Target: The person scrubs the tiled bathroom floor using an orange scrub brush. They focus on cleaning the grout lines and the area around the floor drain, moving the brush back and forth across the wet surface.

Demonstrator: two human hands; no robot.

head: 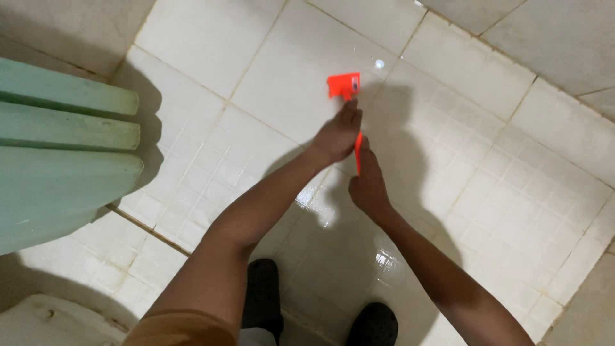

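Observation:
An orange long-handled floor brush or scraper [344, 85] rests with its head on the wet white tiled floor [269, 77]. My left hand [337, 133] grips the upper part of its thin orange handle. My right hand [368, 182] holds the same handle lower down, closer to me; the handle shows as a short orange strip between the two hands. Both arms reach forward over the floor. My feet in black slippers [262, 295] stand at the bottom of the view.
A pale green ribbed plastic object [64, 154] juts in from the left. A white fixture [57, 320] sits at the bottom left corner. Tiled walls [551, 38] rise at the top right and right edge. The floor shines with water near my feet.

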